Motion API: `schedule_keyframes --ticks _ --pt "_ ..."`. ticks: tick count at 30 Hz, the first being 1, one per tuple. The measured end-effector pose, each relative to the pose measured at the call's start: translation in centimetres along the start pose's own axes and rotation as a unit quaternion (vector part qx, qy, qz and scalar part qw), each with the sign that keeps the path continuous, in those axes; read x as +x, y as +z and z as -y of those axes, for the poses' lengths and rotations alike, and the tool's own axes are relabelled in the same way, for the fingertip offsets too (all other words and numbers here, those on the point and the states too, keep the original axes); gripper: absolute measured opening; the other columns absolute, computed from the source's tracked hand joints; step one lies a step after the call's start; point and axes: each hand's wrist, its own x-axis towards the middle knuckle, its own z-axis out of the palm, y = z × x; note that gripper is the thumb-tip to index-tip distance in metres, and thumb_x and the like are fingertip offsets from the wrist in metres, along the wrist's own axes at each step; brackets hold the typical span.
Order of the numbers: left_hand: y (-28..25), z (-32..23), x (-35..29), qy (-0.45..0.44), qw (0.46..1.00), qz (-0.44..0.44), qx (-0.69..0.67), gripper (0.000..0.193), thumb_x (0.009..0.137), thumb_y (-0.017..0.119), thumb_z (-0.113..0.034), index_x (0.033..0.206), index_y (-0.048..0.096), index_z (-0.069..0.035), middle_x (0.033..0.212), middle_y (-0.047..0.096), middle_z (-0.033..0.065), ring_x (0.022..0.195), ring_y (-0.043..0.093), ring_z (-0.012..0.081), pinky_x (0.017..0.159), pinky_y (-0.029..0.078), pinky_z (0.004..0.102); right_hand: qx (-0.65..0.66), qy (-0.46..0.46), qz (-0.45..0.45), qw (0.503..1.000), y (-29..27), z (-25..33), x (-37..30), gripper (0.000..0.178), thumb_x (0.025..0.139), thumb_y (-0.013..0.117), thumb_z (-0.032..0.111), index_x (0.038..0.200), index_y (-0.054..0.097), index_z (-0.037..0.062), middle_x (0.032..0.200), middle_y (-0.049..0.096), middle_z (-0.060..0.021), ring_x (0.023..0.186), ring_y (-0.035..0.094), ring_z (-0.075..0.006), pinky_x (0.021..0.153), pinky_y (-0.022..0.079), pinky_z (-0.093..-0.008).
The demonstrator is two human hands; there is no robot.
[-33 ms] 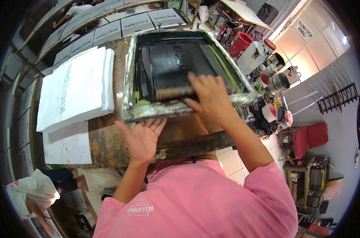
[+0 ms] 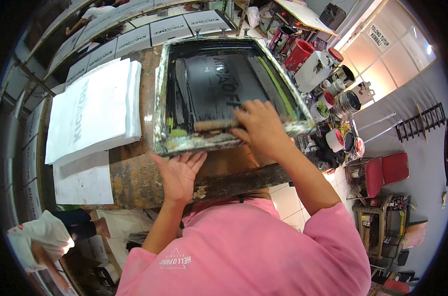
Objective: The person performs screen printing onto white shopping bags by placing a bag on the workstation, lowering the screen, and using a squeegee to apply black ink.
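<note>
A screen-printing frame with a paint-smeared rim lies over the worktable, its dark mesh coated with black ink and showing a letter design. My right hand is closed around the wooden handle of a squeegee, which rests across the near part of the mesh; motion blurs it slightly. At the frame's near edge, my left hand is turned palm up with fingers spread, its fingertips touching or just under the rim. Left of the frame sits a stack of white printed bags.
The wooden worktable is stained, with a white sheet under the stack. Clamps stand at the frame's far edge. Paint tubs and a red bucket crowd the right side. Racks of printed bags stand behind; another person is at lower left.
My right hand has drawn the squeegee a little nearer to me, and more of the letter design shows on the mesh. The frame's near edge and my left hand have shifted slightly.
</note>
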Motion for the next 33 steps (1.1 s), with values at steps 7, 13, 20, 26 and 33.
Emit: schedule_keyframes --ticks 7,13,20,26,33 --pt "-5.1 2.3 1.1 -0.07 0.989 -0.097 0.088 0.122 0.086 0.03 -0.093 0.144 0.039 0.014 0.135 0.053 0.0297 0.125 0.057 0.0391 0.113 0.044 0.0466 0.199 0.025 0.142 0.969 5.1 -0.8 -1.7 0.04 0.088 0.072 0.04 0.115 0.072 0.0108 0.096 0.07 -0.0105 0.094 0.067 -0.0342 0.078 0.054 -0.0471" --pt "-7.1 3.1 1.8 -0.079 0.987 -0.109 0.092 0.116 0.091 0.03 -0.088 0.15 0.029 0.011 0.141 0.049 0.0286 0.132 0.052 0.0388 0.115 0.042 0.0499 0.145 0.038 0.13 0.98 7.9 1.0 -3.2 0.044 0.081 0.079 0.033 0.117 0.069 0.0085 0.099 0.067 -0.0079 0.095 0.064 -0.0302 0.079 0.056 -0.043" --pt "-9.5 3.8 0.9 -0.078 0.985 -0.08 0.13 0.121 0.086 0.033 -0.091 0.155 0.019 0.007 0.152 0.039 0.0286 0.14 0.045 0.041 0.117 0.038 0.0586 0.107 0.01 0.045 0.993 14.1 -5.1 5.6 0.039 0.078 0.081 0.029 0.107 0.064 0.0085 0.096 0.061 -0.0076 0.094 0.062 -0.0297 0.075 0.055 -0.0423" --pt "-10.5 3.6 0.6 -0.098 0.981 -0.036 0.165 0.127 0.08 0.036 -0.094 0.156 0.02 0.005 0.155 0.039 0.0263 0.143 0.044 0.0404 0.118 0.036 0.0603 0.03 0.005 0.01 0.999 20.5 -13.5 17.2 0.033 0.09 0.071 0.041 0.104 0.065 0.0118 0.102 0.065 -0.0072 0.099 0.065 -0.0304 0.074 0.058 -0.0461" --pt "-12.1 3.9 0.3 -0.067 0.99 -0.003 0.127 0.122 0.081 0.037 -0.094 0.159 0.023 -0.001 0.157 0.043 0.0228 0.142 0.047 0.0387 0.117 0.038 0.0601 0.049 -0.017 0.109 0.993 20.1 -19.3 26.3 0.046 0.095 0.061 0.056 0.111 0.073 0.0145 0.101 0.073 -0.0149 0.099 0.07 -0.0365 0.085 0.056 -0.0512"
